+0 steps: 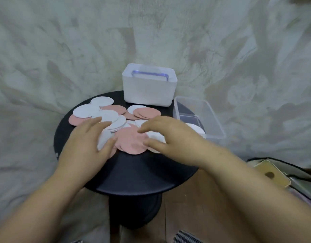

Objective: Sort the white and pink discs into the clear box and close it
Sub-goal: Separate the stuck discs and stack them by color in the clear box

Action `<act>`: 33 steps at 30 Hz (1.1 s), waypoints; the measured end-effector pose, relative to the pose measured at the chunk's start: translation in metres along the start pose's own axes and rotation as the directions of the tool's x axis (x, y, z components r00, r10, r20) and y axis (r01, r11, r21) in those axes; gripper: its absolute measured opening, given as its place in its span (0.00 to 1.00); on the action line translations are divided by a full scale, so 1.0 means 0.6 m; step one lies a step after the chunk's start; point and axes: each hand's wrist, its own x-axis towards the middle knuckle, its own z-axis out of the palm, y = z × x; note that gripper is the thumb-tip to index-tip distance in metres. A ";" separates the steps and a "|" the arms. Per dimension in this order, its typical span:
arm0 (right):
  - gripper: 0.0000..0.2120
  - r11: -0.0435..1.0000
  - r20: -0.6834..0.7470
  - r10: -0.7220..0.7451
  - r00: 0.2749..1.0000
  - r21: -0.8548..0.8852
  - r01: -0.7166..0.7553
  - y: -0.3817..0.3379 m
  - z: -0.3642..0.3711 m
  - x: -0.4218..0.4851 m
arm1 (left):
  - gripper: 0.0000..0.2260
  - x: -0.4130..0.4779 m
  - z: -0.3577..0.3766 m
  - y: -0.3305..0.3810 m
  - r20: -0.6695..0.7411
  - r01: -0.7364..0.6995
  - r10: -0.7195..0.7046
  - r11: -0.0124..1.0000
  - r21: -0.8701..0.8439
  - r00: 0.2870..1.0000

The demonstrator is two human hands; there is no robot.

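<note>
The white and pink discs (132, 141) lie heaped just left of the clear box (216, 118), which stands open (its outer side seems to overhang the bench (142, 172)). Gathering is in hand: the left hand (86, 142) and right hand (170, 135) rest on the heap, fingers spread and relaxed, gripping nothing. The next move calls for pinching a stack and carrying it right; the white tub (147, 92), behind and left of the box, leaves that path free.
</note>
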 end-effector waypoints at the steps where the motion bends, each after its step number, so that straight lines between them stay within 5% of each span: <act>1: 0.20 1.000 0.027 0.006 1.000 -0.021 -0.005 -0.008 0.021 0.001 | 0.20 -0.007 -0.002 -0.013 0.065 0.049 -0.053 0.997 0.057 0.996; 7: 0.24 0.987 0.064 0.089 0.994 -0.142 -0.079 -0.025 0.088 -0.013 | 0.26 -0.052 -0.004 -0.026 0.183 0.005 -0.013 0.999 0.046 0.983; 12: 0.22 0.986 -0.040 0.067 0.997 -0.149 -0.072 -0.013 0.089 -0.051 | 0.23 -0.087 0.002 -0.016 0.203 -0.223 0.203 0.971 0.083 0.958; 16: 0.35 0.989 -0.064 0.033 0.997 -0.139 -0.042 -0.015 0.107 -0.090 | 0.29 -0.113 0.001 -0.015 0.238 -0.315 0.292 0.947 0.065 0.926; 22: 0.23 0.999 -0.215 -0.043 0.976 0.002 0.044 -0.003 0.117 -0.131 | 0.18 -0.134 -0.010 -0.034 0.182 -0.418 0.425 0.905 -0.081 0.887; 27: 0.09 0.976 -0.383 0.002 0.924 0.204 0.082 -0.024 0.113 -0.144 | 0.12 -0.130 -0.049 -0.022 -0.058 -0.234 0.228 0.910 -0.343 0.972; 33: 0.06 0.675 -0.398 0.486 0.778 0.736 -0.046 -0.059 0.105 -0.115 | 0.08 -0.125 -0.048 0.023 -0.107 0.097 -0.198 0.799 -0.593 0.974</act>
